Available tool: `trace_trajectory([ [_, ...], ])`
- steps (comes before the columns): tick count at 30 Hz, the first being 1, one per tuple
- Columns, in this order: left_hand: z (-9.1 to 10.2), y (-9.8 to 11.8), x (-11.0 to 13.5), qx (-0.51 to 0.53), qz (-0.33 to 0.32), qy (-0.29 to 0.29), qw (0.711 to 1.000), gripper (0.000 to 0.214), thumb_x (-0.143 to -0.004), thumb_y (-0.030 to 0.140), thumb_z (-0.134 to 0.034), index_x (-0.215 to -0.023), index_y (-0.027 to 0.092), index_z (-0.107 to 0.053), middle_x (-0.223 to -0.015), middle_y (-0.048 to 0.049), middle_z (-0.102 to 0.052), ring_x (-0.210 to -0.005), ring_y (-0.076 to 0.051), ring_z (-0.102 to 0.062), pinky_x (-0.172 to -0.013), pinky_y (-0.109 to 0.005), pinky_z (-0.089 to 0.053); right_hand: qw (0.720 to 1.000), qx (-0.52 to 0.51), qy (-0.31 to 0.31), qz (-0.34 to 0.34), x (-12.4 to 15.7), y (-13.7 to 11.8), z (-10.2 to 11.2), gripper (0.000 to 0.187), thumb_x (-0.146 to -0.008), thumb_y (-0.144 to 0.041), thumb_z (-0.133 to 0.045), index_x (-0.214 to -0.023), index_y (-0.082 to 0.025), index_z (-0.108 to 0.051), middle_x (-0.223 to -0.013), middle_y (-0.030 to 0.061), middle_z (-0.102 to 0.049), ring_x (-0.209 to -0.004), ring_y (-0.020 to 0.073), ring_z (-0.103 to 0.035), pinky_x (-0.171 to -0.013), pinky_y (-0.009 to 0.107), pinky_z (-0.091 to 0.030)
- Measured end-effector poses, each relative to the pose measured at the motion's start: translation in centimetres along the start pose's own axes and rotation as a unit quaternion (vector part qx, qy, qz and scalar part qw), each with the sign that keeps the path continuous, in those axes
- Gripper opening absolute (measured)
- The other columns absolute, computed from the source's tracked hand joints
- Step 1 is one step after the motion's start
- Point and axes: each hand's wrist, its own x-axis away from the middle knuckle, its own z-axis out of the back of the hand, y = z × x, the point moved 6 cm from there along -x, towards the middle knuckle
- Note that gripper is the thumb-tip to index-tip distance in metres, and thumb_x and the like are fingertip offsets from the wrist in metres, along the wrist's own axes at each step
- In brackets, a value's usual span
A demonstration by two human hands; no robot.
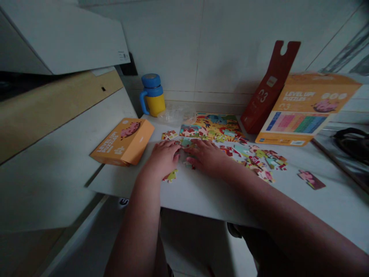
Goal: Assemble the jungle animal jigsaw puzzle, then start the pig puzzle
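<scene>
My left hand [164, 157] rests palm down among jigsaw puzzle pieces, its fingers stretched forward and thumb apart. Beside it my right hand [206, 157] lies with spread fingers, the tips touching or just above pieces between the hands. A light green puzzle piece [186, 142] shows just beyond the fingertips. Under my left wrist lies a yellow-green piece [171, 176]. Several loose pieces [256, 161] are scattered right of my right hand. Behind the hands is a colourful puzzle picture sheet [219, 122] with pieces along its near edge. My fingers partly hide the pieces under them.
An orange puzzle box [122, 140] lies at left. A blue and yellow mug [154, 98] stands near the wall by a clear plastic bag [177, 114]. A larger open orange box [300, 107] stands at right. One piece [311, 179] lies apart on the white table [207, 196].
</scene>
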Motion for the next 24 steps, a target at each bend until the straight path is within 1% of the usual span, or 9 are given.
trace_trajectory([
  [3,0.7,0.0,0.3,0.011,0.000,0.013,1.000,0.022,-0.098,0.022,-0.061,-0.116,0.021,-0.074,-0.132,-0.0118,-0.071,-0.130,-0.030,-0.062,-0.119,-0.045,-0.043,1.000,-0.017,0.008,-0.007,-0.3,0.3,-0.3,0.048,-0.110,-0.053,-0.044,-0.143,-0.026,-0.065,-0.154,0.0137,-0.058,-0.135,0.0342,-0.057,-0.116,0.052,-0.043],
  [6,1.1,-0.3,0.3,0.016,0.013,0.024,0.999,0.011,-0.097,0.022,-0.061,-0.098,0.022,-0.073,-0.114,-0.0104,-0.072,-0.114,-0.029,-0.066,-0.107,-0.042,-0.050,1.000,-0.011,0.015,-0.025,0.0,0.8,-0.1,0.042,-0.110,-0.051,-0.046,-0.131,-0.023,-0.068,-0.145,0.0142,-0.063,-0.125,0.0325,-0.061,-0.109,0.048,-0.046],
  [9,1.1,-0.9,0.3,-0.008,0.046,0.027,0.999,0.015,-0.098,0.024,-0.060,-0.086,0.022,-0.069,-0.107,-0.0113,-0.070,-0.105,-0.030,-0.066,-0.097,-0.042,-0.053,0.998,0.010,0.015,-0.053,0.3,1.0,0.5,0.037,-0.109,-0.050,-0.048,-0.123,-0.023,-0.069,-0.132,0.0150,-0.069,-0.119,0.0336,-0.062,-0.102,0.047,-0.049],
  [11,1.1,-1.3,0.3,-0.025,0.066,0.026,0.997,0.018,-0.099,0.025,-0.059,-0.083,0.021,-0.067,-0.105,-0.0119,-0.069,-0.102,-0.030,-0.066,-0.094,-0.043,-0.053,0.997,0.022,0.014,-0.069,0.5,1.1,0.8,0.035,-0.108,-0.050,-0.050,-0.120,-0.022,-0.069,-0.127,0.0154,-0.070,-0.118,0.0349,-0.061,-0.100,0.048,-0.050],
  [13,1.2,-1.4,0.3,-0.031,0.079,0.033,0.996,0.015,-0.099,0.025,-0.059,-0.087,0.021,-0.068,-0.106,-0.0123,-0.069,-0.103,-0.031,-0.066,-0.095,-0.043,-0.052,0.996,0.027,0.017,-0.083,0.6,1.2,1.0,0.035,-0.107,-0.050,-0.051,-0.118,-0.022,-0.069,-0.125,0.0161,-0.070,-0.119,0.0360,-0.061,-0.099,0.049,-0.050],
  [15,1.3,-1.3,0.4,-0.016,0.079,0.046,0.996,0.011,-0.098,0.026,-0.061,-0.101,0.021,-0.069,-0.113,-0.0130,-0.070,-0.110,-0.032,-0.065,-0.100,-0.044,-0.052,0.995,0.032,0.023,-0.091,0.6,1.3,1.0,0.035,-0.107,-0.049,-0.052,-0.120,-0.022,-0.069,-0.125,0.0170,-0.070,-0.120,0.0367,-0.060,-0.099,0.050,-0.051],
  [17,1.1,-0.8,0.5,0.014,0.052,0.054,0.997,0.021,-0.098,0.027,-0.061,-0.117,0.021,-0.069,-0.128,-0.0132,-0.070,-0.123,-0.032,-0.063,-0.110,-0.046,-0.048,0.995,0.042,0.023,-0.090,0.7,1.4,0.9,0.035,-0.106,-0.048,-0.054,-0.124,-0.022,-0.069,-0.125,0.0177,-0.069,-0.120,0.0372,-0.059,-0.099,0.050,-0.051],
  [20,0.3,-0.2,0.5,0.044,0.008,0.042,0.998,0.035,-0.100,0.030,-0.063,-0.134,0.022,-0.065,-0.147,-0.0119,-0.064,-0.141,-0.030,-0.055,-0.124,-0.045,-0.037,0.994,0.055,0.015,-0.094,0.9,1.5,0.7,0.037,-0.105,-0.047,-0.056,-0.131,-0.023,-0.068,-0.126,0.0189,-0.067,-0.122,0.0394,-0.058,-0.097,0.052,-0.053],
  [24,-0.7,-0.8,0.4,0.017,0.029,0.026,0.999,0.043,-0.101,0.038,-0.064,-0.141,0.021,-0.061,-0.152,-0.0140,-0.061,-0.146,-0.031,-0.052,-0.127,-0.046,-0.034,0.993,0.054,0.010,-0.105,0.9,1.5,0.7,0.036,-0.105,-0.046,-0.057,-0.128,-0.021,-0.069,-0.128,0.0206,-0.065,-0.124,0.0408,-0.057,-0.098,0.055,-0.054],
])
